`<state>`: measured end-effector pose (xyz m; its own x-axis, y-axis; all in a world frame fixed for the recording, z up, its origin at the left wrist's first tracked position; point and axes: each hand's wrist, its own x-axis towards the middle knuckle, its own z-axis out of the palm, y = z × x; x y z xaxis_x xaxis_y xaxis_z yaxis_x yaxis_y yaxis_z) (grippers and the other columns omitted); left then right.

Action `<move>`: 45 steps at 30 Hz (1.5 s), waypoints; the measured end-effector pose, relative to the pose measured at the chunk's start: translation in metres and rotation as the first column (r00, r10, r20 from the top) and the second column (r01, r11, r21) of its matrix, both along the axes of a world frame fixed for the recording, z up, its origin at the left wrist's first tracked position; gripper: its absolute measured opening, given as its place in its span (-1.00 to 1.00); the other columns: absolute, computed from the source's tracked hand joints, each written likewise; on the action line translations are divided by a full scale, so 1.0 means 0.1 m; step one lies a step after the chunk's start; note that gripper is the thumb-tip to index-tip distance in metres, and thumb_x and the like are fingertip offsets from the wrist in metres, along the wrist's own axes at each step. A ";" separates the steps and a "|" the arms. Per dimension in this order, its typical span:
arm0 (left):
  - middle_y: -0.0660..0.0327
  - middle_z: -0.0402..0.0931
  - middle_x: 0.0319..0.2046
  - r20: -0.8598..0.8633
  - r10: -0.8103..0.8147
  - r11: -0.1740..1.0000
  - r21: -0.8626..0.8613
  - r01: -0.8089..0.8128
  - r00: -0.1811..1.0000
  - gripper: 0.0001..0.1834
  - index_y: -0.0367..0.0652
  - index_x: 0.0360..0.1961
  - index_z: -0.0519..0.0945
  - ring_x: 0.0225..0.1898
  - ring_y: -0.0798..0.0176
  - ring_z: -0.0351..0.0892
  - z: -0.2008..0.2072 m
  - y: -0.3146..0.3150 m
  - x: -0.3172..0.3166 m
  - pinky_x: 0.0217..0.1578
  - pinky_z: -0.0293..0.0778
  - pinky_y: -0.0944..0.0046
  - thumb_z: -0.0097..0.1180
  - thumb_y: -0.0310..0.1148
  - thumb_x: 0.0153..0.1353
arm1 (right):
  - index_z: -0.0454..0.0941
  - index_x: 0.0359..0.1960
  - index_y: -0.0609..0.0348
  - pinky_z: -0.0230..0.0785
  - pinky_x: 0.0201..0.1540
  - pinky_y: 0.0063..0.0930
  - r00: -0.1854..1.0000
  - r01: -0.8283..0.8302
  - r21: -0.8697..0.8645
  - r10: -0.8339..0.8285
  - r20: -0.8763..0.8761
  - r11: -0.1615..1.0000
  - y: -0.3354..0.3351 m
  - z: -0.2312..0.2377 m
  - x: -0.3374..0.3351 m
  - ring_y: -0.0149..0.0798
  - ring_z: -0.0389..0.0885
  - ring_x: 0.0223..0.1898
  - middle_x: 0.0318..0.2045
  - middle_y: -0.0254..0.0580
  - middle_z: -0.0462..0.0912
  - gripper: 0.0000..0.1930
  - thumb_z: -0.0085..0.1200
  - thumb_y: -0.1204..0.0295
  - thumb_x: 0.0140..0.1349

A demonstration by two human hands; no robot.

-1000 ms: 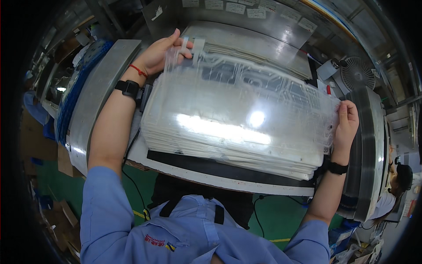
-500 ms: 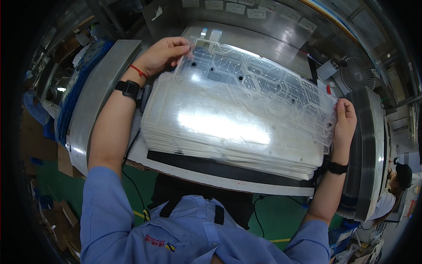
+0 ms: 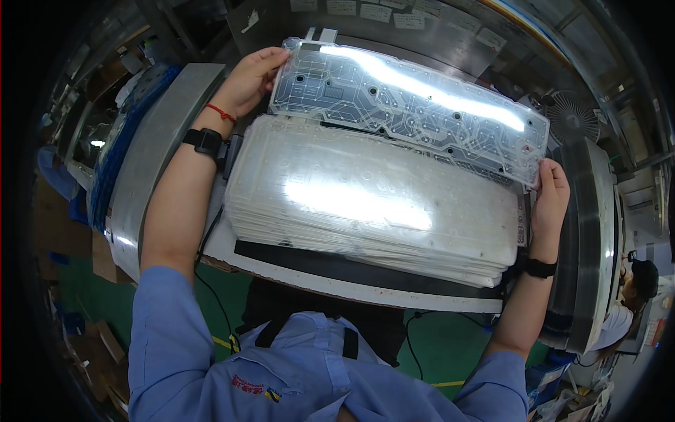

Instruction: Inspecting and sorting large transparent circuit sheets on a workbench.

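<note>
Between my two hands a clear, flexible keyboard membrane sheet (image 3: 415, 105), printed with fine circuit lines, is held tilted up. My left hand (image 3: 254, 79) pinches its upper left corner, fingers closed. At the lower right corner my right hand (image 3: 551, 184) grips it between thumb and fingers. Two short ribbon tails (image 3: 328, 35) stick up from its top left edge. Below and nearer to me lies a thick stack of whitish translucent sheets (image 3: 351, 183). Part of another circuit sheet shows behind the stack, mostly hidden by the raised one.
The stack rests on a black mat (image 3: 337, 271) on a white-edged table (image 3: 436, 301). A grey metal panel (image 3: 165, 155) stands left, and a tall pile of sheets (image 3: 580, 246) right. A small fan (image 3: 573, 116) is at the back right. Another person (image 3: 629, 302) is at the far right.
The membrane sheet has tilted upward and away from me, uncovering more of the stack and catching a bright glare. My left hand has risen slightly; my right hand has hardly moved.
</note>
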<state>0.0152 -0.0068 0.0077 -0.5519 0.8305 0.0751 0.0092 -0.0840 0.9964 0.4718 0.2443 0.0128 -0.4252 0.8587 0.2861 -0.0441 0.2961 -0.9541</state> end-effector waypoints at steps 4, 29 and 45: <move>0.47 0.40 -0.57 0.028 -0.102 0.990 0.102 0.099 0.994 -0.77 -0.09 -0.22 0.56 -0.60 0.60 0.20 0.02 -0.04 -0.07 -0.59 0.14 0.58 0.01 -0.17 0.32 | 0.51 -0.25 0.22 0.11 -0.47 -0.75 1.000 0.005 0.022 -0.004 -0.012 1.000 0.00 0.02 0.04 -0.60 0.28 -0.56 -0.56 -0.47 0.44 -0.81 -0.06 0.35 0.36; 0.34 0.51 -0.34 -0.038 -0.115 0.986 -0.125 0.109 0.993 -0.74 -0.21 -0.04 0.46 -0.49 0.60 0.33 -0.01 0.02 0.04 -0.47 0.30 0.65 -0.03 -0.30 0.34 | 0.35 0.13 0.31 0.28 -0.38 -0.74 0.999 0.007 0.075 -0.004 -0.036 0.997 -0.05 0.05 -0.01 -0.59 0.47 -0.37 -0.29 -0.32 0.59 -0.62 0.01 0.47 0.29; -0.02 0.44 0.02 0.152 0.041 0.998 0.034 -0.047 0.988 -0.57 -0.38 0.15 0.30 -0.01 0.25 0.53 -0.04 0.00 -0.09 -0.03 0.53 0.43 -0.12 -0.29 0.38 | 0.54 -0.05 0.25 0.28 -0.10 -0.58 0.951 -0.083 0.079 0.055 0.304 0.993 -0.02 -0.01 -0.04 -0.45 0.50 -0.21 -0.23 -0.27 0.62 -0.72 -0.03 0.35 0.33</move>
